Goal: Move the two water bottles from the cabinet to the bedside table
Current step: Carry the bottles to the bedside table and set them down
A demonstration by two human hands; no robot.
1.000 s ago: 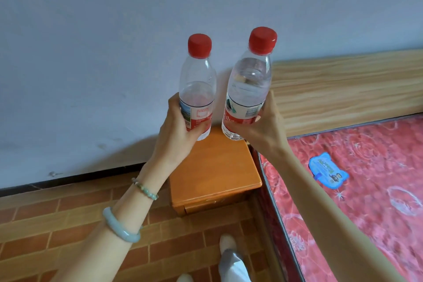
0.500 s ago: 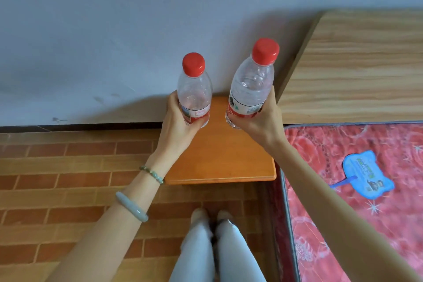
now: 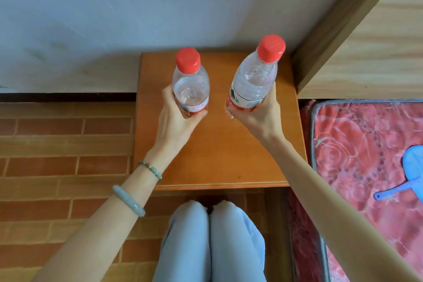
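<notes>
Two clear water bottles with red caps are held above the orange wooden bedside table [image 3: 229, 162]. My left hand [image 3: 176, 119] grips the lower part of the left bottle [image 3: 191, 82], which looks nearly empty and stands about upright. My right hand [image 3: 256, 117] grips the right bottle [image 3: 254, 80] at its label; this one is fuller and leans to the right. Whether either bottle's base touches the tabletop is hidden by my hands.
A pale wall rises behind the table. The light wooden headboard [image 3: 366, 52] and a bed with a red floral mattress [image 3: 366, 144] lie to the right, a blue fan [image 3: 409, 174] on it. Brick-patterned floor [image 3: 57, 155] spreads left. My knees [image 3: 212, 236] are at the table's front.
The view has tilted down and closed in on the table. Both bottles have come lower, now over the tabletop's middle, still gripped in my hands.
</notes>
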